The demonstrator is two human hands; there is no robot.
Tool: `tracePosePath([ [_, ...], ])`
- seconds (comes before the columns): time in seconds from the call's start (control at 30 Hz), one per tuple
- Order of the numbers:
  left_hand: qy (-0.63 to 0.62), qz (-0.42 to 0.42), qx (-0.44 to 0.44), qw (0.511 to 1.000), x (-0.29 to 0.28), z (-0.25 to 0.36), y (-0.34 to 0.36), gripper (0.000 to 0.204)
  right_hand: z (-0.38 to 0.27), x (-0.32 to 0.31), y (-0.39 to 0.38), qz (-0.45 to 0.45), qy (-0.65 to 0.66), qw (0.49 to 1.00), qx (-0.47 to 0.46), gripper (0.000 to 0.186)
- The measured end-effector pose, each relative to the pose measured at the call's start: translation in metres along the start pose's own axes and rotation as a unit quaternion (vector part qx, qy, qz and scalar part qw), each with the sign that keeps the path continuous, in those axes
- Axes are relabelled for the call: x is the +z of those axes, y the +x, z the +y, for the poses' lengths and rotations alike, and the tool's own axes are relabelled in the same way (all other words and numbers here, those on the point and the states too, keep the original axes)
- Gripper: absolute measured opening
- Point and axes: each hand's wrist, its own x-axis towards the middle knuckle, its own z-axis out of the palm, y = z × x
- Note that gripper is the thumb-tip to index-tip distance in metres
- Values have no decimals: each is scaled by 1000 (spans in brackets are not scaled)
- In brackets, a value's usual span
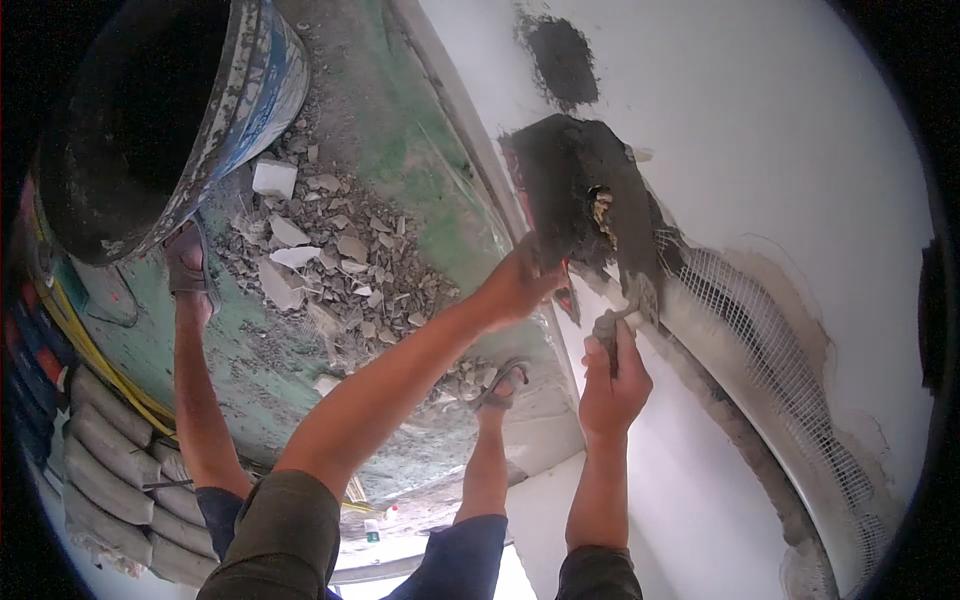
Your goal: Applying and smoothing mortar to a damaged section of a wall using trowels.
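My left hand (522,287) is closed at the lower left edge of a flat board with red edges, heaped with dark grey mortar (560,175). Its fingertips are partly hidden by the board. In my right hand (613,390) is the handle of a trowel (640,285), its blade smeared with the same mortar. The blade lies against the right side of the mortar, close to the wall (720,110). A ragged brownish spot (602,212) shows within the mortar. White mesh (770,350) runs down the wall to the right of the trowel.
Broken rubble (350,245) lies on the green-grey floor beside the wall. A large bucket (250,110) stands at the upper left. Filled sacks (110,455) and a yellow hose (100,350) are at the far left. A dark patch (563,62) marks the wall above.
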Motion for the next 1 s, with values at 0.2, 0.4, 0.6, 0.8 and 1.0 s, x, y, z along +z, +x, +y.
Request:
tracePosePath([
  [0.2, -2, 2, -2, 1000, 7, 2, 3, 55, 3, -1, 9, -17, -37, 990, -136, 37],
  [0.4, -24, -21, 61, 998, 7, -12, 12, 53, 6, 21, 57, -9, -59, 987, -151, 36],
  [0.6, 54, -24, 49, 997, -9, -15, 15, 52, -7, 20, 45, 20, -118, 982, -149, 36],
  [0.8, -2, -15, 29, 999, -2, -11, 13, 40, -5, -7, 25, 39, -140, 983, -114, 38],
  [1.0, -15, -26, 22, 999, -1, -16, 15, 40, -9, -11, 10, -57, -99, 977, -181, 33],
])
